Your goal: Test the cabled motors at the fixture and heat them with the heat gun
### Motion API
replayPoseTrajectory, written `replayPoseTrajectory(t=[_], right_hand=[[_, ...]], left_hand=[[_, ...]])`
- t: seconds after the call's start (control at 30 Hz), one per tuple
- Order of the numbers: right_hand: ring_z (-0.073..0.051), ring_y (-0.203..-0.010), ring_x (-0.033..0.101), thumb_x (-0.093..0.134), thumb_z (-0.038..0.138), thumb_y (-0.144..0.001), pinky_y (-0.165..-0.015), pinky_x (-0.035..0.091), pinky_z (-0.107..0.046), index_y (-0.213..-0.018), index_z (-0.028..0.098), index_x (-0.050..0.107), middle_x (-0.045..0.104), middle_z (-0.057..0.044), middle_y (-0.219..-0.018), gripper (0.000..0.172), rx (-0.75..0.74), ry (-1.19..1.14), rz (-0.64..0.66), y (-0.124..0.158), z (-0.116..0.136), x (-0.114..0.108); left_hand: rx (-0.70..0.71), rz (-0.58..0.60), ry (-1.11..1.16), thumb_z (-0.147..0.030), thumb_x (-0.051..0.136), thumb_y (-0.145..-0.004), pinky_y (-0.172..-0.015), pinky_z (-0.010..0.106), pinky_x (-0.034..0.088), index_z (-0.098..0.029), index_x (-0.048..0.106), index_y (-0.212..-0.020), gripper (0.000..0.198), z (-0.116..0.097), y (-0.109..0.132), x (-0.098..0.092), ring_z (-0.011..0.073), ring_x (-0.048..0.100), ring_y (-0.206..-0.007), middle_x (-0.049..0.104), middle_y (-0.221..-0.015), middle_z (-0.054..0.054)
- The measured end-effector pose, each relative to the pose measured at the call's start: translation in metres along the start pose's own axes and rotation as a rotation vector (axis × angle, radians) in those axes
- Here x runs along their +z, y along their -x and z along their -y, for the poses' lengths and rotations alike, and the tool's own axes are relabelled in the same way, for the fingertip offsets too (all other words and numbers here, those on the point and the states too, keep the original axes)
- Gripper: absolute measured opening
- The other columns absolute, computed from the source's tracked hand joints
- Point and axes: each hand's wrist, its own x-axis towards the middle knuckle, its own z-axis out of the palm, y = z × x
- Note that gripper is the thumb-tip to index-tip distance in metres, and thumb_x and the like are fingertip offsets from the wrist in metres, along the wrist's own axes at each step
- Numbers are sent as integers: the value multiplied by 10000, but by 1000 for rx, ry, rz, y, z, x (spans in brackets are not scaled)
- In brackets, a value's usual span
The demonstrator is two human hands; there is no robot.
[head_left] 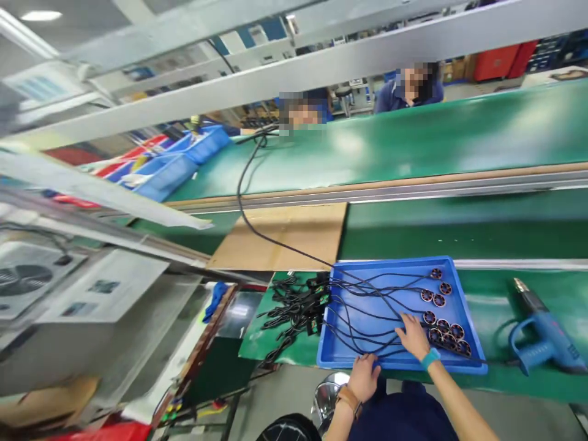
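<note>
A shallow blue tray (395, 266) lies on the green bench top. Inside, several black cables (362, 334) run from left to right, and small round motor-like parts with copper-coloured rims (443, 325) cluster on the right. My right hand (413, 337) rests over the cables beside these parts, fingers stretched out and thumb apart. At the near rim, my left hand (364, 375) has its fingers curled over the tray's edge; its fingertips are close to a cable. Bundled black cable ends with plugs (298, 306) spill past the tray's left side.
A blue heat gun (546, 337) lies right of the tray. Behind are a cardboard sheet (289, 236) and a long black cord (245, 214) reaching the raised green bench (367, 147). Blue bins (169, 174) stand at back left. Two people sit opposite. A metal beam crosses overhead.
</note>
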Motion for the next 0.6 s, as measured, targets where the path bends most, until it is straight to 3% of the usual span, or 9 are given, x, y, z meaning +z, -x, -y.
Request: replayPoseTrajectory(t=[0.1, 0.17, 0.27, 0.33, 0.4, 0.5, 0.57, 0.6], right_hand=[[-336, -1261, 515, 520, 192, -916, -1015, 445, -442, -1360, 153, 608, 630, -159, -1295, 454, 115, 219, -8, -10, 15, 23], [-321, -1215, 536, 470, 193, -935, -1001, 447, -441, -1270, 180, 667, 658, -137, -1221, 389, 69, 200, -1, -10, 13, 26], [-286, -1176, 563, 414, 277, -965, -1042, 443, -412, -1190, 202, 706, 671, -111, -1183, 377, -148, -7, 7, -1, -13, 11], [-290, -1193, 565, 370, 381, -988, -1089, 426, -418, -1207, 191, 692, 658, -132, -1206, 434, -185, -120, -146, 13, -44, -11], [-338, -1239, 539, 338, 480, -985, -1122, 397, -480, -1276, 150, 640, 626, -193, -1238, 534, -20, -123, -471, 32, -83, -38], [-467, -1315, 456, 338, 581, -934, -1061, 393, -644, -1408, 43, 494, 524, -340, -1297, 733, 491, 2, -961, 70, -150, -78], [-557, -1308, 428, 381, 669, -862, -937, 424, -734, -1403, -18, 451, 437, -437, -1322, 877, 839, 15, -1098, 90, -191, -94], [-587, -1254, 465, 424, 717, -805, -856, 449, -751, -1346, -30, 483, 443, -467, -1285, 924, 962, -40, -1078, 96, -209, -99]], left_hand=[[-14, -51, 62, -283, 412, -911, -1190, 393, 320, -148, 636, -1222, 407, 4, 5, 0, 243, 584, -1245, 672, -1280, 136], [-25, -79, 101, -290, 416, -906, -1165, 376, 359, -148, 639, -1216, 408, 9, 8, 1, 239, 589, -1242, 675, -1278, 138], [-31, -127, 192, -333, 432, -895, -1116, 363, 420, -161, 646, -1208, 416, 21, 7, 2, 241, 605, -1236, 675, -1286, 150], [-27, -161, 262, -405, 459, -879, -1103, 368, 439, -164, 650, -1197, 442, 30, 3, 3, 256, 612, -1239, 676, -1290, 169], [-28, -202, 322, -482, 463, -859, -1107, 391, 446, -148, 648, -1192, 507, 37, -3, 2, 279, 621, -1239, 679, -1283, 196], [-35, -287, 428, -560, 426, -836, -1105, 415, 462, -118, 628, -1209, 613, 42, -16, -2, 297, 639, -1220, 670, -1293, 219], [-27, -316, 496, -589, 431, -815, -1101, 415, 472, -119, 611, -1218, 645, 38, -25, -7, 292, 644, -1215, 659, -1314, 216], [-20, -310, 520, -598, 444, -804, -1103, 415, 472, -122, 610, -1210, 648, 33, -29, -10, 291, 644, -1217, 657, -1317, 216]])
